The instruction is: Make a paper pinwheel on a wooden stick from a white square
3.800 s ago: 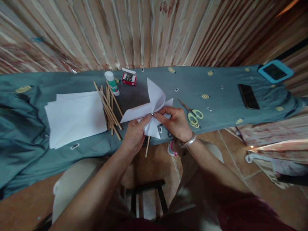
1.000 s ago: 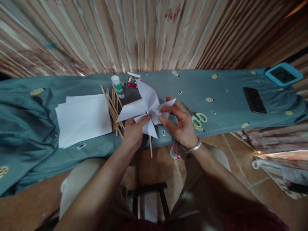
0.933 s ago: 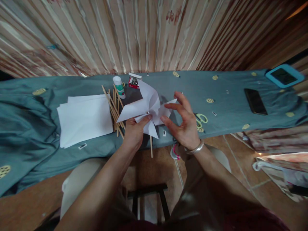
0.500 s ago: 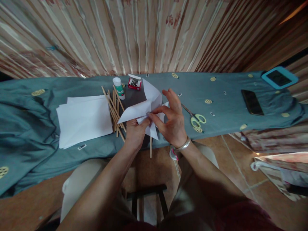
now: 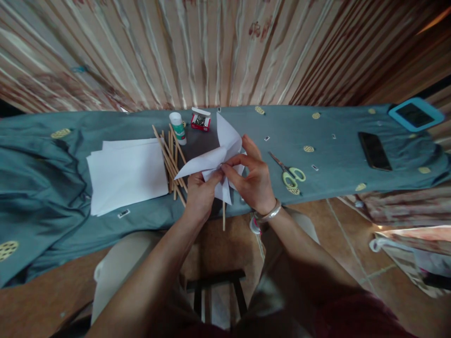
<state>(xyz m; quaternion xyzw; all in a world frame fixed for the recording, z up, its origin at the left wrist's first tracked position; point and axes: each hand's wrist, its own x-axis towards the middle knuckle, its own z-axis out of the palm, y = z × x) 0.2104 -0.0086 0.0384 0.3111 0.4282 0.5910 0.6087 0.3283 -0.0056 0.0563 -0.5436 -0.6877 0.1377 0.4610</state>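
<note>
Paper pinwheel (image 5: 214, 158), white, one: between the two hands, its blades curled in to the centre. Wooden stick (image 5: 224, 218): emerges below the blades, between the hands, its tip pointing toward the person.

Left hand (image 5: 200, 192): curled closed on the pinwheel from below left, thumb at the centre; the grip behind the paper is hidden. Right hand (image 5: 252, 178): thumb and forefinger pinched together at the centre, other fingers loosely raised; any small part between the fingertips is too small to tell. Silver bracelet (image 5: 269, 212): on the right wrist.

Containers. Small red box (image 5: 200, 126): beyond the hands, slightly left; white-lined lid raised, a heap of small silver metal pieces (image 5: 200, 119) inside. Glue stick (image 5: 178, 129), white and green tube: upright, beyond the left hand, just left of the box; contents hidden.

Loose wooden sticks (image 5: 171, 162): crossed pile just left of the left hand. White paper sheets (image 5: 128, 173): uneven stack farther left, beside the pile. Scissors (image 5: 286, 170), green handles: right of the right hand, apart from it. Dark phone (image 5: 375, 151): well right of the right hand. Blue-framed device (image 5: 416, 114): beyond the phone. All on the counter (image 5: 338, 162), under teal cloth, save the held pinwheel.
</note>
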